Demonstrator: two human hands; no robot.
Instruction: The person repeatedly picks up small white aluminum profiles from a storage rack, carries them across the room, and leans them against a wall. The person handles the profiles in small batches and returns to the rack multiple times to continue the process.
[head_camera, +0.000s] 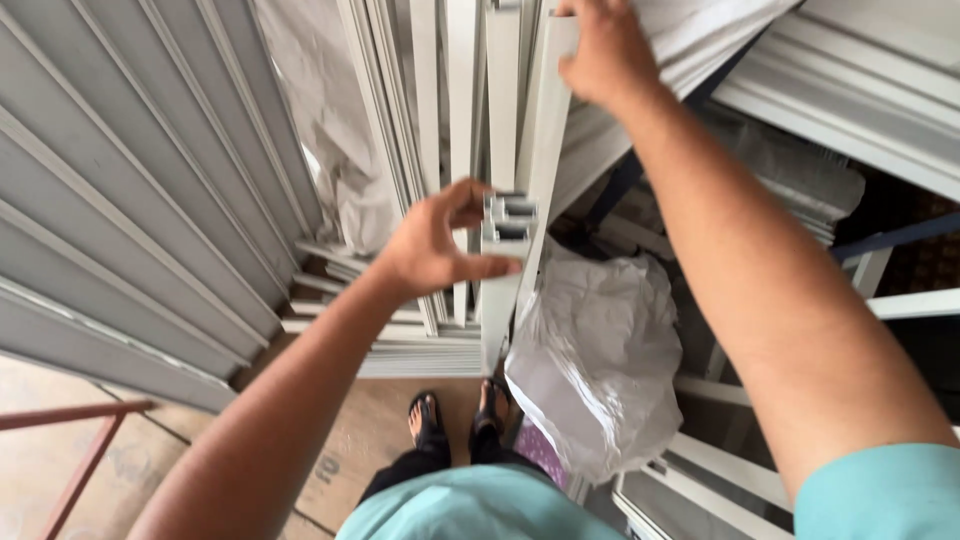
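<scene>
The white window-frame profile (505, 230), a hollow-chambered length with its cut end facing up, stands upright among a bundle of like lengths, straight ahead of the person and above their feet. From the head camera, two hands are at work on it. The left hand (440, 245) curls half closed about the cut end, thumb underneath and fingers over the top, touching it. The right hand (605, 50) is higher up, fingers wrapped round the edge of a neighbouring white length (545, 130) near the top of the frame. I count at least five more upright profiles (430, 90) packed side by side behind, though the exact number is hard to tell. Two crumpled plastic wrappings show: one (600, 360) bunched just right of the held piece, one (330, 120) draped to the left. Stacked grey profiles (130, 200) slant along the left edge, and more white frames (840, 90) crowd the right. Two sandalled feet (455, 415) stand on a narrow strip of tan floor (350, 440), the only open room; a red metal rail (80, 440) borders it lower left.
</scene>
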